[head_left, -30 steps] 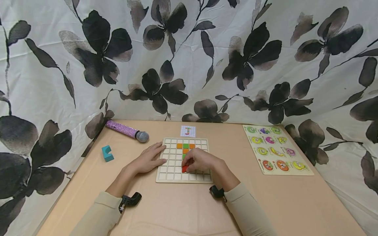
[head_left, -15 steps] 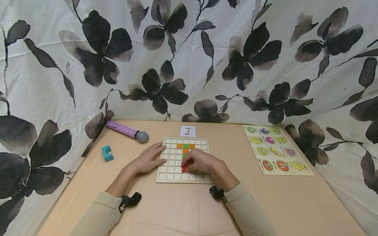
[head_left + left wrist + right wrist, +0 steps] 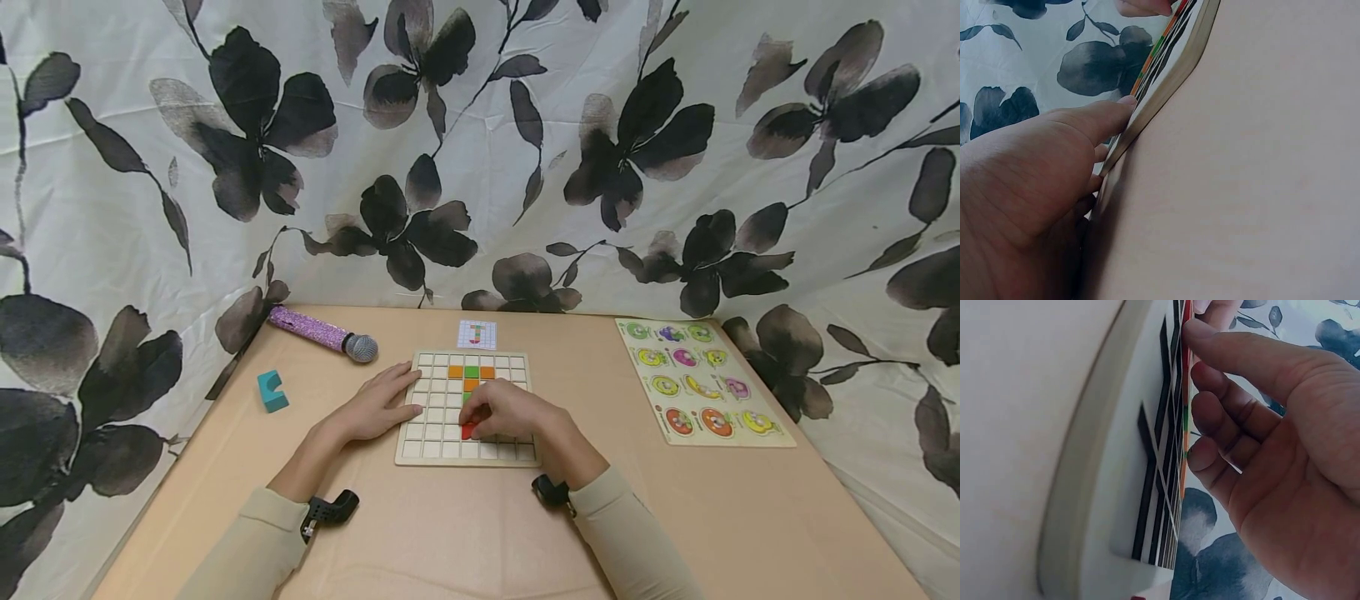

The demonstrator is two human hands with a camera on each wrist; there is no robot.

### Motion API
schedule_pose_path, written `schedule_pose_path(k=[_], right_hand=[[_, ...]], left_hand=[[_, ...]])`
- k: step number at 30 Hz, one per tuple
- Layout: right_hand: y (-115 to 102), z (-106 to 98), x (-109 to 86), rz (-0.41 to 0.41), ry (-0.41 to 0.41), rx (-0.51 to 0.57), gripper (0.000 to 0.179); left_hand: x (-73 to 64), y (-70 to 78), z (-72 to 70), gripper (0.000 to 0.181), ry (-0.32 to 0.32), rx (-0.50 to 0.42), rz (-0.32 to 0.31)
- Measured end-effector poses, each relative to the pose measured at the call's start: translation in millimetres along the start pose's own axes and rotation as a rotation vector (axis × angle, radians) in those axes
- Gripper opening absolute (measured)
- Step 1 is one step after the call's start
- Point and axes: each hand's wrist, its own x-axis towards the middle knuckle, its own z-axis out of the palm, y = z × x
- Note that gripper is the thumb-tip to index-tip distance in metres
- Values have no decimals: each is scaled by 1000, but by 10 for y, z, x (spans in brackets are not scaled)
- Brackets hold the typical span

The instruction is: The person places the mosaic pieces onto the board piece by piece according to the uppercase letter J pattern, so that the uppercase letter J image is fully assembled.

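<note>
A white grid board (image 3: 427, 447) with a pale wooden rim lies on the table in front of me, with orange, green and red square tiles in its middle columns. My left hand (image 3: 372, 403) rests along the board's left edge, fingers extended, and its thumb tip lies on the rim in the left wrist view. Over the lower middle of the board, my right hand (image 3: 513, 408) pinches at a red tile (image 3: 468, 430) with thumb and index finger. The right wrist view shows the thumb (image 3: 1200, 330) right at the red tile, other fingers loosely curled. The right hand covers part of the tile column.
Behind the board lies a small pattern card (image 3: 477, 334). A purple glitter microphone (image 3: 311, 328) and a teal notched block (image 3: 272, 391) are at the left. A fruit-picture board (image 3: 705, 382) lies at the right. A floral cloth (image 3: 480, 150) hangs behind the table.
</note>
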Motion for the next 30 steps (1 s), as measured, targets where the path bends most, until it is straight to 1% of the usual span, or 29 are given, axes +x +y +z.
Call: schedule_pose_path(k=[3, 5, 7, 9, 12, 15, 17, 20, 25, 30], right_hand=[[5, -29, -31, 3, 43, -14, 18], [16, -62, -55, -11, 85, -20, 19], [37, -108, -82, -23, 134, -27, 24], [61, -164, -120, -23, 184, -8, 29], [91, -262, -203, 14, 250, 44, 33], [110, -360, -295, 61, 287, 76, 34], [128, -420, -347, 82, 294, 82, 35], [173, -496, -406, 90, 284, 82, 35], [280, -576, -478, 99, 240, 92, 34], [359, -622, -528, 116, 189, 97, 29]], left_hand=[[1, -3, 1, 73, -4, -1, -4], [4, -4, 1, 73, -7, 2, -6], [7, -2, 2, 73, -6, 7, -3], [8, 0, 2, 73, -7, 8, -5], [4, 2, 2, 73, -6, 7, -3], [-1, 4, 1, 73, -6, 4, -6], [-3, 8, 1, 73, -3, 5, -4], [-5, 9, 2, 73, 0, 3, -4], [-4, 3, 7, 73, 2, 0, -4], [-5, 5, 6, 73, 3, 6, 1]])
